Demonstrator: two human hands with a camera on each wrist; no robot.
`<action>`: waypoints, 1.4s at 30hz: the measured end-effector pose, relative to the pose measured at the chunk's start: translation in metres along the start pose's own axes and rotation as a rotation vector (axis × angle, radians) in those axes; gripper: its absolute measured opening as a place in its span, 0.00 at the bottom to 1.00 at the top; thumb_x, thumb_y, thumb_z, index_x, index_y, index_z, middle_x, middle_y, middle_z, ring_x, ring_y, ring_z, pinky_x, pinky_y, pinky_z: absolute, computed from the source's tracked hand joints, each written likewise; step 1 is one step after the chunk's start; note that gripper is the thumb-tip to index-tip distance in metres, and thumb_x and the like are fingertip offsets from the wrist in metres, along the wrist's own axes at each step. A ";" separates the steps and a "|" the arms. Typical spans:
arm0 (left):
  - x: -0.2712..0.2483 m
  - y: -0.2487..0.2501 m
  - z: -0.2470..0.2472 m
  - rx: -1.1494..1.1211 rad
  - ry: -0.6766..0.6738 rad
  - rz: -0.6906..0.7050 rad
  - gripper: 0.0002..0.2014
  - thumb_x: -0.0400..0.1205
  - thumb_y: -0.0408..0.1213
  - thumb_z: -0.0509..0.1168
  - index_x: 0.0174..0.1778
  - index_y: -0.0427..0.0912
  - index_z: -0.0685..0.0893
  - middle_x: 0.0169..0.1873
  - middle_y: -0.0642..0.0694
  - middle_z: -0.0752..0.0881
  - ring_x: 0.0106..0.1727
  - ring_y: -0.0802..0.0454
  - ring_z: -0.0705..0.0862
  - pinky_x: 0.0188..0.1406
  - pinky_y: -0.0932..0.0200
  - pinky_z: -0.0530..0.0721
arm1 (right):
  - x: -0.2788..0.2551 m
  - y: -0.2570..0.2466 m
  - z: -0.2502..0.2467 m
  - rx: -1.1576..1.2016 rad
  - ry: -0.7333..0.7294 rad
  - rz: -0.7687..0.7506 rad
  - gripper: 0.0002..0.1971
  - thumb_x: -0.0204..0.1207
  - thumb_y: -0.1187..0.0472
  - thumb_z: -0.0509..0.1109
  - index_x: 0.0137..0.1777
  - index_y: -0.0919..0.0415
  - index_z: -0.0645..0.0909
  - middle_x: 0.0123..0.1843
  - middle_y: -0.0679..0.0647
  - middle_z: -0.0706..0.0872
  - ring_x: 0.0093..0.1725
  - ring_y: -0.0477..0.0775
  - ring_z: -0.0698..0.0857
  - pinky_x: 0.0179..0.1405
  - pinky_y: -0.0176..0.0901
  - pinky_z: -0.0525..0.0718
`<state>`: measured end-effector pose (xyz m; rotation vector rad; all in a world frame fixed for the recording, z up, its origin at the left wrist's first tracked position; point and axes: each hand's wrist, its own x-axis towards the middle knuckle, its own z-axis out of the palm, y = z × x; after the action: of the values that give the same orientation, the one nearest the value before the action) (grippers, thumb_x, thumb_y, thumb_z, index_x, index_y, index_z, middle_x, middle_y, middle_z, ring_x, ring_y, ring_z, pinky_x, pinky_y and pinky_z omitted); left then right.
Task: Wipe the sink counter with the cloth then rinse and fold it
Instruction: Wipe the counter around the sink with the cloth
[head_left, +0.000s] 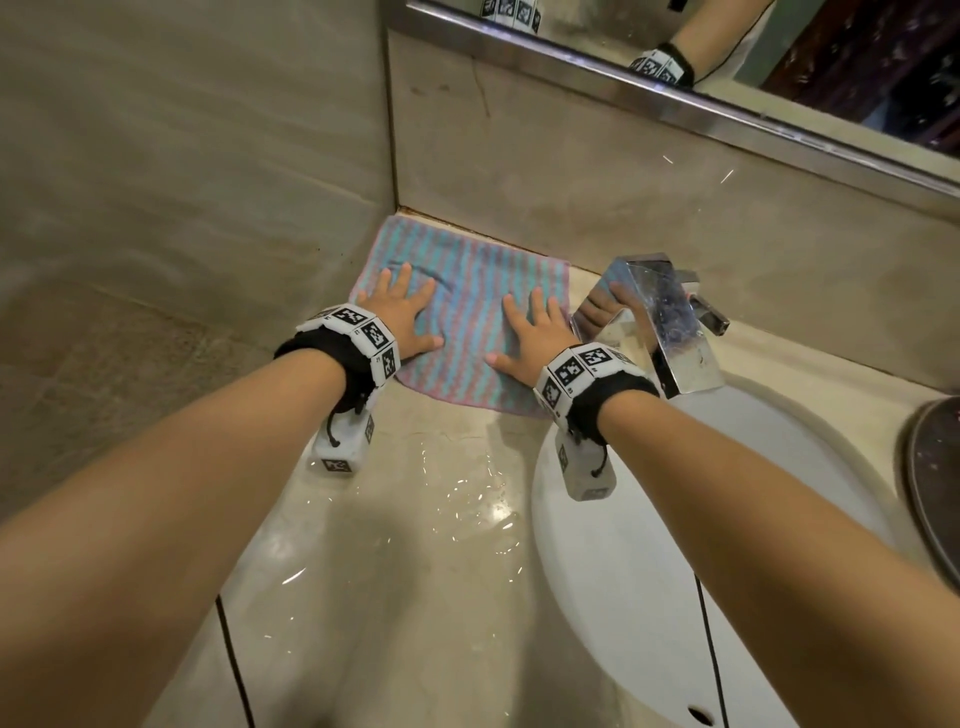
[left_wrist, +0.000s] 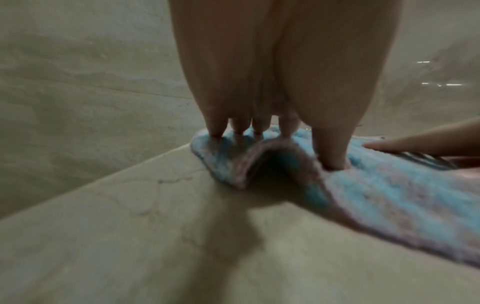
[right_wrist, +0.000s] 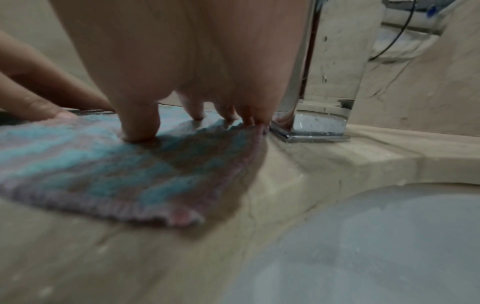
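Note:
A blue and pink striped cloth (head_left: 467, 312) lies spread on the beige stone counter (head_left: 415, 519) in the back corner, left of the faucet. My left hand (head_left: 402, 312) presses flat on its left half with straight, spread fingers. My right hand (head_left: 530, 332) presses flat on its right half, close to the faucet base. In the left wrist view the cloth (left_wrist: 376, 195) humps up in a small fold under my left hand (left_wrist: 259, 127). In the right wrist view my right hand (right_wrist: 197, 117) pins the cloth (right_wrist: 103, 164) beside the faucet (right_wrist: 319, 115).
A square chrome faucet (head_left: 660, 322) stands right of the cloth, over a white oval basin (head_left: 675, 545). Water pools on the counter (head_left: 467, 499) in front of the cloth. Tiled walls close the corner; a mirror (head_left: 779, 62) hangs above. A dark round object (head_left: 935, 493) sits at far right.

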<state>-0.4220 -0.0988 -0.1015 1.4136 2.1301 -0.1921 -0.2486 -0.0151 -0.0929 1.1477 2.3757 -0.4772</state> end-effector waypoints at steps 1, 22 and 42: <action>0.000 0.000 0.000 -0.005 0.000 0.002 0.40 0.80 0.58 0.58 0.82 0.52 0.43 0.82 0.44 0.36 0.83 0.41 0.38 0.81 0.37 0.48 | -0.002 0.000 0.002 0.004 0.000 0.001 0.43 0.78 0.39 0.58 0.83 0.51 0.37 0.84 0.61 0.35 0.84 0.67 0.39 0.83 0.57 0.45; 0.030 0.001 -0.012 -0.003 0.028 0.023 0.41 0.79 0.57 0.59 0.82 0.52 0.43 0.82 0.43 0.36 0.83 0.40 0.38 0.80 0.36 0.46 | 0.022 -0.001 -0.011 0.022 0.023 0.025 0.44 0.78 0.40 0.59 0.83 0.57 0.37 0.84 0.63 0.35 0.84 0.65 0.39 0.83 0.54 0.45; 0.019 0.000 -0.009 -0.023 0.063 0.021 0.39 0.81 0.56 0.57 0.82 0.51 0.44 0.82 0.43 0.37 0.83 0.41 0.38 0.80 0.37 0.46 | 0.023 -0.002 -0.004 -0.119 0.041 0.030 0.41 0.80 0.37 0.51 0.83 0.56 0.36 0.84 0.63 0.35 0.84 0.65 0.38 0.84 0.56 0.43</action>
<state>-0.4306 -0.0800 -0.1040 1.4466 2.1602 -0.1162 -0.2637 0.0000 -0.1016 1.1480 2.3829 -0.3000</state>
